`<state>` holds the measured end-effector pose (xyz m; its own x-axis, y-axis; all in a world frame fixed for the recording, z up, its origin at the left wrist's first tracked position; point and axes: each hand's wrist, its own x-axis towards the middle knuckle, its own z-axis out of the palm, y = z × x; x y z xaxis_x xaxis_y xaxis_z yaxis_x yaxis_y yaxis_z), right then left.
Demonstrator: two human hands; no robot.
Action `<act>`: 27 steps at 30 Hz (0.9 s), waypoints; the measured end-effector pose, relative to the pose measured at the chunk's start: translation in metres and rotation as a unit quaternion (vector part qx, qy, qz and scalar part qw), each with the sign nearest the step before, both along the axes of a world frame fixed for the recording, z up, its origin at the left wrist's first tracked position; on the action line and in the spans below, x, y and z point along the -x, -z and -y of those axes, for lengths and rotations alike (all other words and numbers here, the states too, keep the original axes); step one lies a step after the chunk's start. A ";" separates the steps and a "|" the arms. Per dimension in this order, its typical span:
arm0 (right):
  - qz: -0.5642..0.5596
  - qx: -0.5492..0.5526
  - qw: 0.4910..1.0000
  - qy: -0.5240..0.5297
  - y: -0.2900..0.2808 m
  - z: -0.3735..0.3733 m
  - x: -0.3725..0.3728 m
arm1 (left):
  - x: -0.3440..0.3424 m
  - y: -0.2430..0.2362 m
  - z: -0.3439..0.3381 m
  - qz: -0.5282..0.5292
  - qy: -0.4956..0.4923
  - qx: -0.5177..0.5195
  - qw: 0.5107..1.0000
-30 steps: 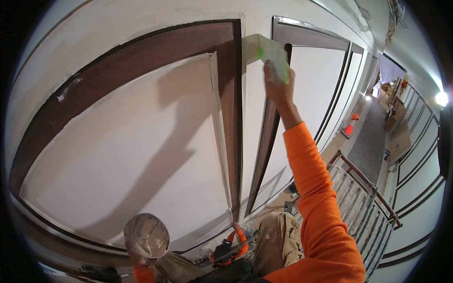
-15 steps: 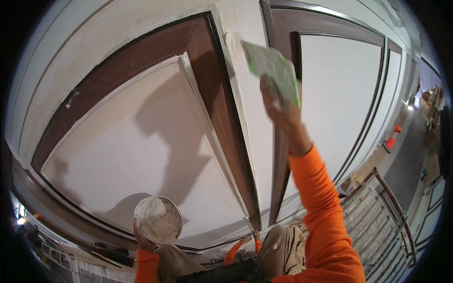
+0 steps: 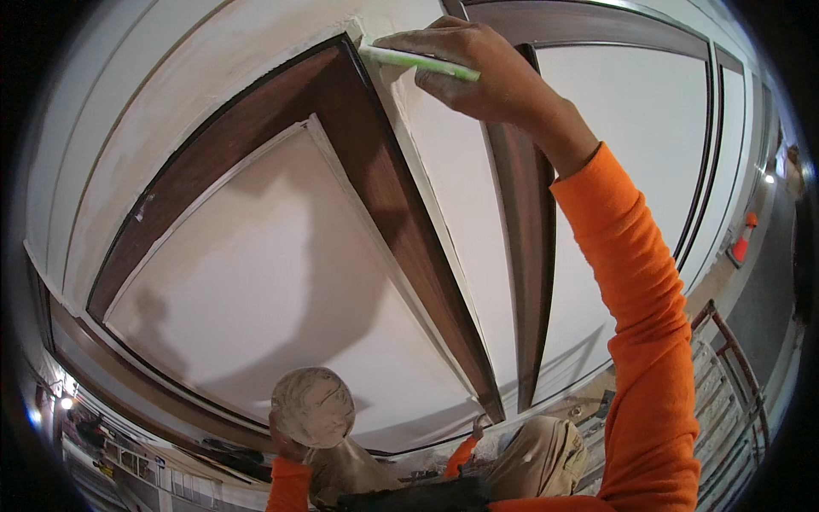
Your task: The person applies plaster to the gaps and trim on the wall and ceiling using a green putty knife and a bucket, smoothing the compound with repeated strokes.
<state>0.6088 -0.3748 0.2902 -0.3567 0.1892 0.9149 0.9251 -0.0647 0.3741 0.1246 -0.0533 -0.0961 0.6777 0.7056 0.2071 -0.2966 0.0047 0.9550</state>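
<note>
1. Since the earlier frame, the right hand (image 3: 478,64) swings up and leftward, bringing a flat, pale tool with bright green edging (image 3: 426,62) from beside the dark brown wooden frame (image 3: 375,179) to that frame's upper right corner; the tool, seen broadside before, now shows nearly edge-on.
2. Its fingers are clamped on the tool, the thumb underneath and the others over the top. The tool's far end is at the wall just beside the frame's corner; whether it touches there, I cannot tell.
3. Low in front of the frame, the left hand (image 3: 286,442) holds a round, open tub of smeared off-white paste (image 3: 314,408). Its fingers are closed against the tub's left side, partly hidden behind it.
4. Inside the frame lies a smooth white panel (image 3: 217,294), crossed by a broad shadow.
5. Right of the frame runs a narrow white wall strip (image 3: 452,179), and past it stands a second dark brown upright (image 3: 526,256).
6. At the frame's lower right corner is a co-worker's hand (image 3: 479,425) with an orange sleeve (image 3: 461,458).
7. Well to the right of the frame are a worn metal railing (image 3: 734,346) and, farther off, an orange-and-white traffic cone (image 3: 744,241).
</note>
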 end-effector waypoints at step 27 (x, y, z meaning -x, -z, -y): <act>-0.194 -0.171 0.963 0.079 0.043 -0.076 0.072 | -0.007 -0.042 0.040 0.071 0.021 0.156 0.985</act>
